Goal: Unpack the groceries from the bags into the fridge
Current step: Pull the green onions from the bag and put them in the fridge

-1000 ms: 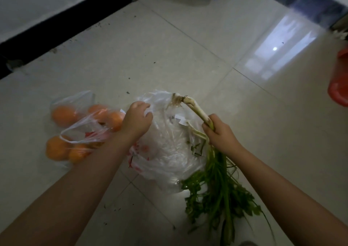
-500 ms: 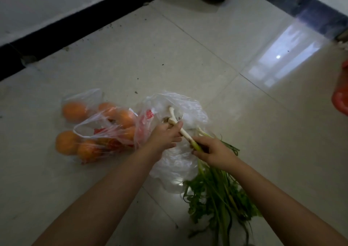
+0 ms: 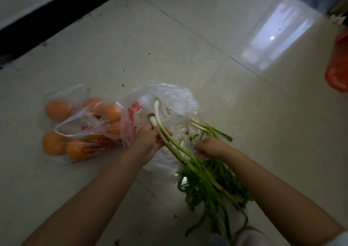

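Two scallions (image 3: pixel 170 140) sit clamped in my left hand (image 3: pixel 148 142); right hand (image 3: pixel 209 148) curls loosely over herbs (image 3: pixel 211 185), grip unclear. They're limp, so I'd hold the firm white ends.

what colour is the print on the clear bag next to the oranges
Red, printed on the clear plastic bag; it shows best in the head view, just right of the oranges.

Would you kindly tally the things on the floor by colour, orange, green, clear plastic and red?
Orange: 6 oranges visible in their bag; more may be hidden.
Green: 1 bunch of greens, its pale stalks held by the left hand.
Clear plastic: 2 bags, the orange bag and the greens' bag.
Red: 1 red container at the edge.
Total: 10
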Demonstrator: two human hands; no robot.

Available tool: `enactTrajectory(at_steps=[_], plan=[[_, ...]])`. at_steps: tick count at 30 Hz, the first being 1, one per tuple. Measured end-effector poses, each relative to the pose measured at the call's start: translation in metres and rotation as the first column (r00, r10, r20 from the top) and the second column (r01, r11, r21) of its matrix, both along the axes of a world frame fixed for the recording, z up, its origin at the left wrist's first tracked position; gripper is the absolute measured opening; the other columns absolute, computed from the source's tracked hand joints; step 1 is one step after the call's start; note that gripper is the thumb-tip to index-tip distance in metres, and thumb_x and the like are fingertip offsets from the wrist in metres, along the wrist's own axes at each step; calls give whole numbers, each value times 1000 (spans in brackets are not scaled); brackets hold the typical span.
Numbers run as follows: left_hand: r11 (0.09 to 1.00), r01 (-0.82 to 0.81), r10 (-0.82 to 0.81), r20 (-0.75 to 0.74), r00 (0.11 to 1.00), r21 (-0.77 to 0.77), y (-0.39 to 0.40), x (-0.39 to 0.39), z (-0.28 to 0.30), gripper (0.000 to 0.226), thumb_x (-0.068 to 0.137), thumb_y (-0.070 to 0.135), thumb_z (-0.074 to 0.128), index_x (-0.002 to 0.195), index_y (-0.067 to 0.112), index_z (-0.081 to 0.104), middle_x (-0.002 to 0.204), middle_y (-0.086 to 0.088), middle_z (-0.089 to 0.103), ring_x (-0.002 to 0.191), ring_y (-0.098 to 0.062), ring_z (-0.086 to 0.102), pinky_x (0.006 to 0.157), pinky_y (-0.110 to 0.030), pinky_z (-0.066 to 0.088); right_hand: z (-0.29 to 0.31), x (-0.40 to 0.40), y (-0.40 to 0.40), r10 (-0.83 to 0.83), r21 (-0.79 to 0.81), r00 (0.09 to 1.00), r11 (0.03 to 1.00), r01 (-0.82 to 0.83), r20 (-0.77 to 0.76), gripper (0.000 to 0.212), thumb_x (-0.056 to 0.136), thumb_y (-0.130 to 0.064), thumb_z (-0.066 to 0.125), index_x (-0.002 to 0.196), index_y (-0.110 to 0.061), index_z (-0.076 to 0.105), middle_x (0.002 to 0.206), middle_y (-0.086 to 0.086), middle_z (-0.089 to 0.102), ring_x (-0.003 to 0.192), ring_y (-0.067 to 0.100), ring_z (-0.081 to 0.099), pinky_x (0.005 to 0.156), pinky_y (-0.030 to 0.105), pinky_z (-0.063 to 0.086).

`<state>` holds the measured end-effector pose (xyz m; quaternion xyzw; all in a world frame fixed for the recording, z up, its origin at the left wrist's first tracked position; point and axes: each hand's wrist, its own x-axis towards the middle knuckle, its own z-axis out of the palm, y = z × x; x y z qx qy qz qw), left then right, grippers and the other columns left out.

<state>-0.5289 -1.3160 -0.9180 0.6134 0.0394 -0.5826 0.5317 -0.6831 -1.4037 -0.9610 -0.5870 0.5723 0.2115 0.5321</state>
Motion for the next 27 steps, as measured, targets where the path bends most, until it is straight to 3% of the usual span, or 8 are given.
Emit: enactTrajectory(at_steps=[3, 8, 11, 15, 18, 20, 22, 27], plan=[[996, -82, 83, -52, 995, 17, 2, 1, -4, 33, 103, 5, 25, 79, 10, 47, 72, -9, 48, 69, -19, 52, 64, -32, 45, 1, 18, 8, 253, -17, 961, 966, -257, -113, 31, 91, -32, 55, 75, -5, 60, 61, 6, 56, 51, 13, 51, 50, 20, 42], [990, -142, 142, -121, 982, 9, 9, 4, -5, 33, 103, 6, 24, 80, 8, 48, 70, -10, 45, 65, -20, 48, 63, -31, 43, -5, 38, 29, 501, -33, 851, 858, -512, -156, 44, 88, -30, 58, 121, 0, 57, 127, 17, 57, 117, 30, 55, 97, 36, 45], [984, -178, 174, -139, 975, -16, 11, 6, -8, 33, 103, 7, 24, 80, 7, 48, 69, -8, 41, 62, -18, 44, 61, -30, 42, -8, 41, 32, 512, -83, 837, 841, -534, -193, 32, 89, -18, 55, 115, 0, 59, 121, 18, 60, 113, 30, 57, 93, 36, 47], [985, -167, 160, -132, 978, -44, 11, 11, -16, 35, 103, 30, 29, 76, 15, 46, 60, -1, 35, 47, -12, 37, 41, -19, 43, 1, 32, 18, 432, -307, 896, 843, -442, -103, 19, 88, -11, 53, 69, -9, 53, 78, 10, 60, 89, 27, 58, 69, 30, 41], [995, -77, 75, -48, 996, -58, 11, 13, -20, 21, 100, 24, 39, 81, 21, 50, 53, 3, 35, 34, -5, 37, 35, -15, 38, 12, 30, 1, 547, -462, 828, 706, -537, -124, 10, 87, -1, 47, 85, -8, 55, 113, 21, 59, 105, 33, 58, 75, 33, 43], [997, 10, -8, 30, 1000, -71, 10, 12, -19, 22, 98, 8, 42, 83, 22, 50, 42, 8, 37, 29, -2, 37, 33, -13, 35, 10, 27, -11, 657, -457, 711, 567, -685, -250, 30, 88, -7, 50, 119, -6, 51, 129, 18, 47, 113, 32, 53, 88, 35, 44], [997, 52, -46, 83, 995, -64, 8, 12, -18, 26, 97, 2, 43, 78, 20, 47, 35, 9, 35, 27, -1, 35, 32, -11, 33, 3, 23, -19, 692, -428, 640, 493, -757, -335, 39, 90, -11, 51, 128, -5, 45, 132, 17, 42, 116, 30, 50, 94, 35, 43], [998, 56, -55, 95, 994, -6, 7, 10, -17, 28, 96, 0, 43, 74, 17, 45, 33, 8, 35, 24, -1, 34, 31, -10, 32, -18, 23, -18, 581, -485, 751, 583, -652, -313, 56, 88, -9, 53, 139, -12, 31, 141, 14, 38, 127, 31, 38, 105, 36, 36]])
